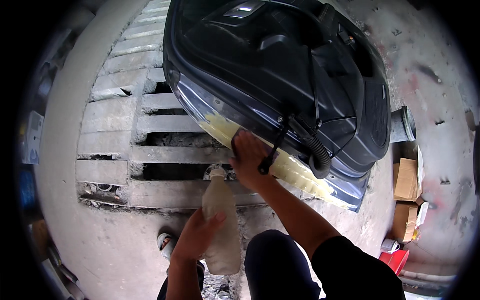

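My left hand point(199, 234) is wrapped around a cloudy whitish plastic bottle point(222, 245), held upright with its narrow neck toward the slatted floor. A dark car door point(280, 65) lies with its inner trim facing up. Along its near edge runs a strip of pale yellow body filler point(295, 172). My right hand point(248, 157) presses onto this strip, fingers stretched out together. Under the fingers shows a piece of dark purplish sandpaper point(235, 141), mostly covered by the hand. Just right of that hand, a black cable with a connector point(265, 166) hangs from the door.
A black corrugated wiring tube point(320, 162) hangs over the door's edge. Left lie concrete slats point(107, 117) with open gaps between them. Opened cardboard boxes point(406, 180), a grey cylindrical container point(402, 125) and a red object point(395, 261) stand at the right.
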A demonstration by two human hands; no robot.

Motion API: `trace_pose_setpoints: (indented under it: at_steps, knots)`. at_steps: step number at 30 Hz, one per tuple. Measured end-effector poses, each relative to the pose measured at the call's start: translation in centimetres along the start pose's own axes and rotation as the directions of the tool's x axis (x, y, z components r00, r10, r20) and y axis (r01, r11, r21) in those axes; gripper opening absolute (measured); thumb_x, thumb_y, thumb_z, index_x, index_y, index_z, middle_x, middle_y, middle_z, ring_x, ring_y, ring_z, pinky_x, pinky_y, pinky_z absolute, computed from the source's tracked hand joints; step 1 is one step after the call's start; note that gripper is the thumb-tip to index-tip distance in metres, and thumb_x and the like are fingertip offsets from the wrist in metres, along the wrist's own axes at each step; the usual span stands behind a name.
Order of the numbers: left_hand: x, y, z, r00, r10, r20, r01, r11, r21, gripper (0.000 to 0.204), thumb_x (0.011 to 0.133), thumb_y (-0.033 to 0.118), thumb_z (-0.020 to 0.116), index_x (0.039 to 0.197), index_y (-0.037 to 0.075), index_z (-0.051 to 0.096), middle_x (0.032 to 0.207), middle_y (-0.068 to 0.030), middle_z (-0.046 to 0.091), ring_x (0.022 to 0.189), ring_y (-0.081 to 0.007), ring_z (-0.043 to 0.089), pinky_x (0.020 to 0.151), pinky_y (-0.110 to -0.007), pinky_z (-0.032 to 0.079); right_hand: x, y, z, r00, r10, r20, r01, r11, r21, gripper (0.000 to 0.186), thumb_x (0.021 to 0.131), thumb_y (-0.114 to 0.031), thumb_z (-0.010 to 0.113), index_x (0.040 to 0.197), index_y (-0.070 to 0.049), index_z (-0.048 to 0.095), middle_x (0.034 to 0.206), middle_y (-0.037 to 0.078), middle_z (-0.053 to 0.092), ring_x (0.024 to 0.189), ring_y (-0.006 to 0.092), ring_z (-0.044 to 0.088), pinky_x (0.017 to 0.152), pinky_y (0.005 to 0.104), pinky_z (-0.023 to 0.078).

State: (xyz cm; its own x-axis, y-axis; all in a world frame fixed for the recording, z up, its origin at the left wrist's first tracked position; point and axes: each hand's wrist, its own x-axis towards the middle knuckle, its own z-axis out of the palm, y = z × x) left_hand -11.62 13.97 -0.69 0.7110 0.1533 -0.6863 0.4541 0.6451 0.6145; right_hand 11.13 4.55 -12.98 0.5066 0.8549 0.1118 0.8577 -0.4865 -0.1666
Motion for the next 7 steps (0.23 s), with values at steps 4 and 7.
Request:
trace_pose_setpoints:
  at_steps: [4,7]
  knots:
    - [0.6,-0.5,0.8,0.999,0.002,-0.043,-0.005,0.997,-0.078,0.048,0.094,0.026,0.067,0.128,-0.004,0.052,0.109,-0.0070,0.064,0.095,-0.0115,0.059,0.083,-0.028,0.050,7.9,-4.1,1.7,1.000,0.002,-0.002,-0.002,0.998,0.063,0.076,0.095,-0.046,0.053,0.150,0.001,0.029,0.160,0.018,0.021,0.149,0.0331,0.015,0.122,0.0460,0.007]
    - [0.7,-0.9,-0.1,0.999,0.036,-0.023,-0.038,0.997,-0.063,0.049,0.094,0.026,0.067,0.129,-0.005,0.051,0.109,-0.0079,0.064,0.095,-0.0117,0.060,0.085,-0.029,0.050,8.1,-4.9,3.6,0.987,-0.023,-0.160,0.039,0.994,0.100,0.076,0.094,-0.046,0.056,0.150,-0.001,0.031,0.159,0.016,0.025,0.148,0.0331,0.019,0.121,0.0451,0.010]
